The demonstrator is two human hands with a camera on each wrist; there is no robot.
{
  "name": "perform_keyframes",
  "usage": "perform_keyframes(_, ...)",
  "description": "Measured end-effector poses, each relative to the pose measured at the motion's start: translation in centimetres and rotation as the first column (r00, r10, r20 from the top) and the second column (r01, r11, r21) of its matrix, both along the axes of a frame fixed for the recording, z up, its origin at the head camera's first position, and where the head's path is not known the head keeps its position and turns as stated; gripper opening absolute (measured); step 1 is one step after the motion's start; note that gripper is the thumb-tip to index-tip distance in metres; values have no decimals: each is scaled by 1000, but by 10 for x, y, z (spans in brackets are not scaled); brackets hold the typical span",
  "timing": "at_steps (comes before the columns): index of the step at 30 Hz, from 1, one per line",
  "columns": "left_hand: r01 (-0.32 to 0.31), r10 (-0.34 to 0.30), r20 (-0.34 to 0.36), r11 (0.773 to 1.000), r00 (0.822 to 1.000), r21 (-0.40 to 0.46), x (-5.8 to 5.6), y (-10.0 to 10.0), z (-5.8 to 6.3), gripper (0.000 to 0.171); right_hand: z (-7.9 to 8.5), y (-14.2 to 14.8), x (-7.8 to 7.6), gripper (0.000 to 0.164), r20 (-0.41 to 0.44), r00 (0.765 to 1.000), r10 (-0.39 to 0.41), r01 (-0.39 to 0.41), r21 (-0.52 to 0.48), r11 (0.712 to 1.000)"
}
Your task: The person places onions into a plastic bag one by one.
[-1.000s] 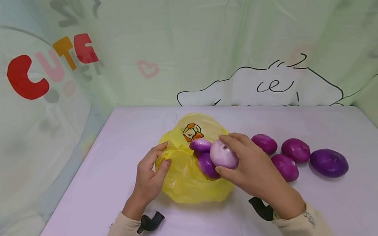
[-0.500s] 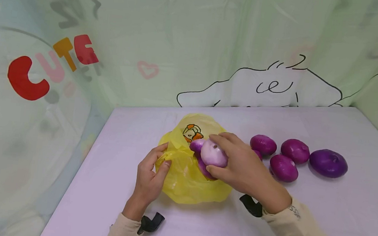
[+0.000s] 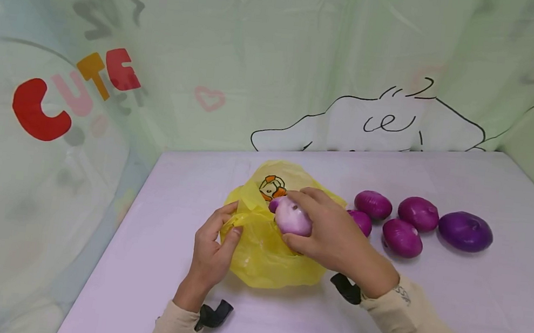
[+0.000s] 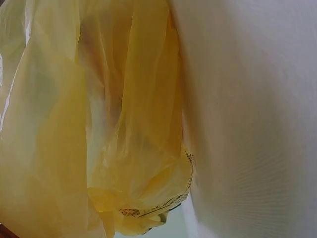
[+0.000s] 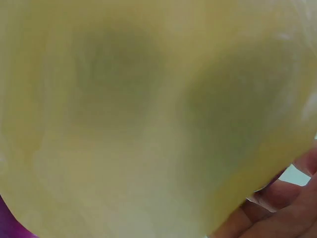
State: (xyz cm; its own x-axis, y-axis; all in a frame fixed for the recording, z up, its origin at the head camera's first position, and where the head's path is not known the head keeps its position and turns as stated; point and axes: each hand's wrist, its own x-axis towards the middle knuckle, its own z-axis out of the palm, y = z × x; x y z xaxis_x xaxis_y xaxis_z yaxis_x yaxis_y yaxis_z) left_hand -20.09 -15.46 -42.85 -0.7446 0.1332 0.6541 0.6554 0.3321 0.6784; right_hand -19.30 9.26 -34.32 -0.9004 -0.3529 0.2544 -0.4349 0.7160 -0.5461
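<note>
My left hand pinches the left edge of a thin yellow plastic bag lying on the table. In my right hand is a pale pink-white onion, gripped between fingers and thumb over the bag's mouth. A bit of another purple onion shows beside it; the rest of the bag's contents is hidden behind the held onion. Yellow film fills much of the left wrist view. In the right wrist view, bag film covers most of the picture, with my fingers at the lower right.
To the right of the bag lie several purple onions, among them a magenta one and a larger dark one. They rest on a pale lilac tabletop. A printed curtain hangs behind and to the left.
My right hand has carried the pale onion leftward, further over the bag, covering the purple onions there. Another magenta onion has come into sight behind that hand. My left hand stays put.
</note>
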Motion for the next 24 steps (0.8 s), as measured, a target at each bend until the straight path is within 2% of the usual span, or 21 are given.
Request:
perform_keyframes(15, 0, 0, -14, 1000, 1000, -4, 0, 0, -1, 6, -10, -10, -7, 70, -47, 998, 32, -30, 25, 999)
perform_keyframes(24, 7, -7, -25, 1000, 1000, -3, -1, 0, -1, 7, -12, -16, -8, 67, -43, 998, 42, -40, 45, 998)
